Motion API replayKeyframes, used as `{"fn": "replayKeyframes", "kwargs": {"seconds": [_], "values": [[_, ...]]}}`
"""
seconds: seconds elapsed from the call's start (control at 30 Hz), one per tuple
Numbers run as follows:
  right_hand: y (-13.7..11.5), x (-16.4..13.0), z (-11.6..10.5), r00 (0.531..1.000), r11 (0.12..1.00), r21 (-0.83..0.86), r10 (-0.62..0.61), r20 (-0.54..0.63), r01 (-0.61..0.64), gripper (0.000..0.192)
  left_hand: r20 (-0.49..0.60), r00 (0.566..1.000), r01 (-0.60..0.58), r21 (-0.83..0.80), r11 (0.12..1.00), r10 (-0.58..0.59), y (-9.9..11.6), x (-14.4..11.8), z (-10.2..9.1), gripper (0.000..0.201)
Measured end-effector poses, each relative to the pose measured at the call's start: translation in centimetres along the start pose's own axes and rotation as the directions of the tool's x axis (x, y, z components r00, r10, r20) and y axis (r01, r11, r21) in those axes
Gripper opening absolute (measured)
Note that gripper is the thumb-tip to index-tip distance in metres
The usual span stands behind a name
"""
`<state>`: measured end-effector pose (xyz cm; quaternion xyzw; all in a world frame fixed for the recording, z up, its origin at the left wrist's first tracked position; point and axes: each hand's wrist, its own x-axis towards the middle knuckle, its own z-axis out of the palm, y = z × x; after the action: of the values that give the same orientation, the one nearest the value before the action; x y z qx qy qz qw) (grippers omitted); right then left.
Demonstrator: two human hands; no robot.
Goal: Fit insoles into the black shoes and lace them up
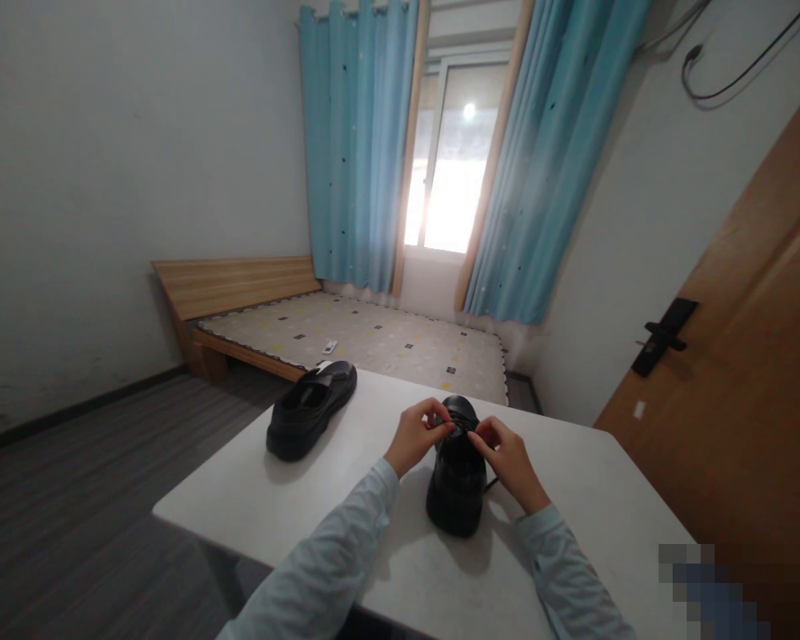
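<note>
Two black shoes stand on a white table (593, 498). The nearer shoe (457, 489) points away from me, heel toward my body. My left hand (417, 436) and my right hand (507, 458) both pinch its black lace at the top of the shoe, fingers closed on the strands. A loop of lace hangs down by the shoe's right side. The second shoe (310, 411) lies apart to the left, near the table's far left edge, untouched. Light blue sleeves cover both my forearms.
Behind the table is a low wooden bed (347, 333) with a patterned mattress and a small white remote (330, 347) on it. Blue curtains (356, 142) frame a bright window. A wooden door (760, 356) with a black handle stands at the right. Dark floor lies to the left.
</note>
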<state>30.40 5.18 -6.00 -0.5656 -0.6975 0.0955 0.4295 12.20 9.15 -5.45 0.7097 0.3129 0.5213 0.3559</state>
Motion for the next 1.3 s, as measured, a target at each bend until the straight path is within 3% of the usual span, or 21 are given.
{"fn": "replayKeyframes", "kwargs": {"seconds": [0.3,0.43,0.57,0.7,0.87,1.0,1.13,1.3], "values": [[-0.2,0.0,-0.3,0.999,0.998,0.048,0.046,-0.009,-0.046,0.033,-0.076,0.997,-0.014,0.134,0.991,0.024,0.3,0.0,-0.3,0.011],[0.2,0.1,-0.3,0.995,0.991,0.094,0.093,-0.028,-0.090,0.032,-0.091,0.992,-0.063,0.238,0.969,0.086,0.5,-0.2,-0.6,0.009],[0.9,0.3,-0.2,0.984,0.965,0.197,0.174,0.028,-0.176,0.031,-0.070,0.987,-0.124,0.234,0.964,0.144,0.7,-0.2,-0.7,0.009],[1.3,0.3,-0.2,0.969,0.928,0.281,0.222,0.107,-0.243,0.036,-0.057,0.995,-0.073,0.173,0.982,0.084,0.4,-0.2,-0.5,0.017],[1.4,0.4,0.0,0.979,0.941,0.272,0.192,0.065,-0.203,0.034,-0.020,1.000,-0.006,0.177,0.984,0.010,0.0,-0.2,-0.2,0.025],[1.9,0.5,0.3,0.979,0.926,0.318,0.196,0.059,-0.204,0.033,0.035,0.998,-0.052,0.239,0.970,0.044,-0.4,-0.2,0.1,0.021],[2.4,0.7,0.7,0.969,0.892,0.380,0.241,0.060,-0.245,0.034,0.087,0.992,-0.114,0.308,0.944,0.092,-0.8,-0.3,0.4,0.036],[2.6,0.9,1.1,0.957,0.851,0.443,0.281,0.067,-0.281,0.036,0.078,0.995,-0.079,0.371,0.925,0.054,-0.8,-0.5,0.5,0.047]]}}
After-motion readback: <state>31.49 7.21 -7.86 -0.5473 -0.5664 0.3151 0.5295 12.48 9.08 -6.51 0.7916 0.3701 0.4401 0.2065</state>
